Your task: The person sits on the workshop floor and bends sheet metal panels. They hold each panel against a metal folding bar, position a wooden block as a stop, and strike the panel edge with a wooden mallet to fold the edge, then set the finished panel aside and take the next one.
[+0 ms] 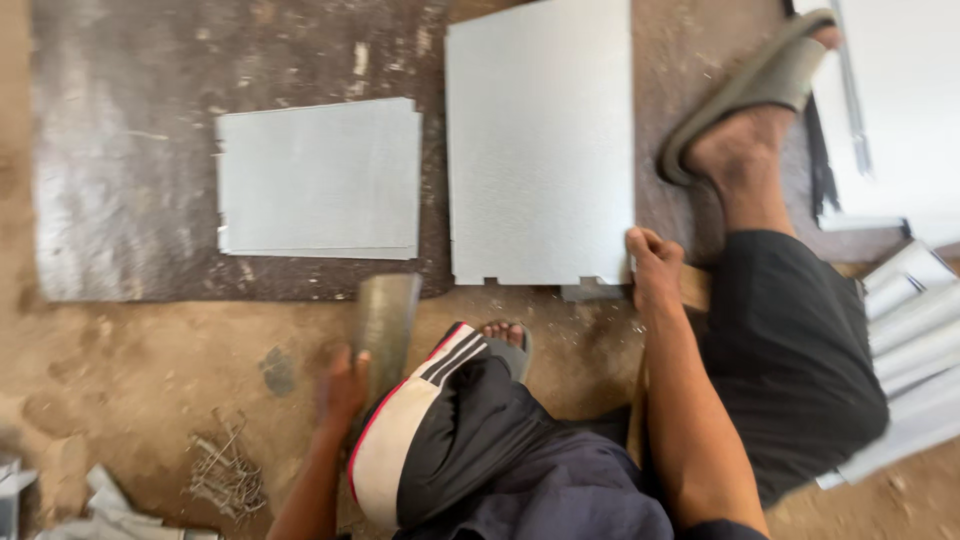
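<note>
Sitting low on the dirt floor (120, 400), the person clamps the right hand (652, 262) around the near right corner of a large rectangular galvanized steel sheet (540, 140), which lies flat on a dark, worn metal plate (120, 170). Notches are already cut along that sheet's near edge, so some cutting or marking looks done. The left hand (340, 390) is blurred but appears closed on the handle of a tapered grey metal tool (385, 325), held upright just short of the plate's near edge and apart from the sheet. A neat stack of smaller grey metal sheets (318, 178) rests to the left, seemingly finished pieces, well apart from both hands. Pale folded metal sections (915, 330) lie at the right, beside the person's leg. The large sheet remains whole, so most shaping seems left.
</note>
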